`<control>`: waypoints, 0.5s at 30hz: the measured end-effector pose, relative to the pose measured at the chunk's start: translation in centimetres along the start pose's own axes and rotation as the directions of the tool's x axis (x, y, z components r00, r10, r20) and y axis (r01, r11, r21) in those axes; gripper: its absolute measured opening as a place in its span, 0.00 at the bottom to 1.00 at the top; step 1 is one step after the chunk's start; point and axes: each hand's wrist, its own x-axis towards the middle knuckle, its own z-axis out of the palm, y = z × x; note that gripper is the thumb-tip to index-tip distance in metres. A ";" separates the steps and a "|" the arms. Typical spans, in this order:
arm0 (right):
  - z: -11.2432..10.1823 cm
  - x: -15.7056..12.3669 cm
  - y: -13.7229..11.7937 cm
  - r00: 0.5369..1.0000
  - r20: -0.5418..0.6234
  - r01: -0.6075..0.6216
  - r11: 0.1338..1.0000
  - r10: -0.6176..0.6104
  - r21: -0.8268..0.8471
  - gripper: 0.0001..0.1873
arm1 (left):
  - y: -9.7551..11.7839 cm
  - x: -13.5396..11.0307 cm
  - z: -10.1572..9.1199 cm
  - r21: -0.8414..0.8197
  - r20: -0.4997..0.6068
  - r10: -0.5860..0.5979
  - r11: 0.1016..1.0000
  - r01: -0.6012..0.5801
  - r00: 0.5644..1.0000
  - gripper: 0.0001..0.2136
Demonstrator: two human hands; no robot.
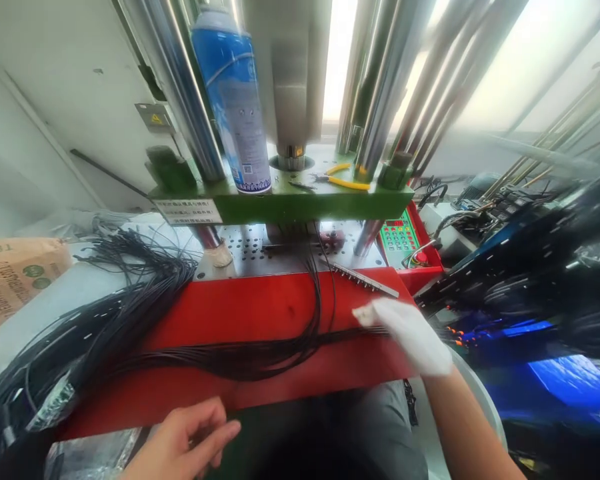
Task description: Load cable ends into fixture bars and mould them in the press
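Observation:
My right hand (410, 333) wears a white glove and rests on the red table (240, 313) at its right end, fingers closed over the ends of a bundle of thin black cables (260, 353). The bundle runs left across the red surface and up into the press. My left hand (190, 440) is bare, near the table's front edge at the bottom, fingers loosely apart and holding nothing. A narrow metal strip (365, 280) with a row of teeth lies just beyond my right hand.
A large heap of black cables (80, 333) spreads over the left side. A blue spray can (233, 100) and yellow-handled pliers (347, 179) sit on the green press plate (290, 200). A keypad panel (399, 237) stands right; a cardboard box (15, 273) far left.

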 end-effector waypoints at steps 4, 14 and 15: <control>4.8 6.3 1.6 0.993 0.118 -0.022 0.976 -0.004 0.215 0.24 | 2.1 0.6 1.2 0.233 -0.189 0.118 0.970 -0.073 0.975 0.25; 6.2 7.2 -9.4 0.975 0.034 0.103 0.582 -0.220 0.807 0.23 | 4.7 3.9 -2.1 0.713 -0.473 0.268 0.676 0.186 0.839 0.21; 6.0 7.1 -10.0 0.974 0.023 0.120 0.602 -0.224 0.789 0.24 | 5.3 4.1 -3.8 0.691 -0.504 0.283 0.698 0.185 0.816 0.20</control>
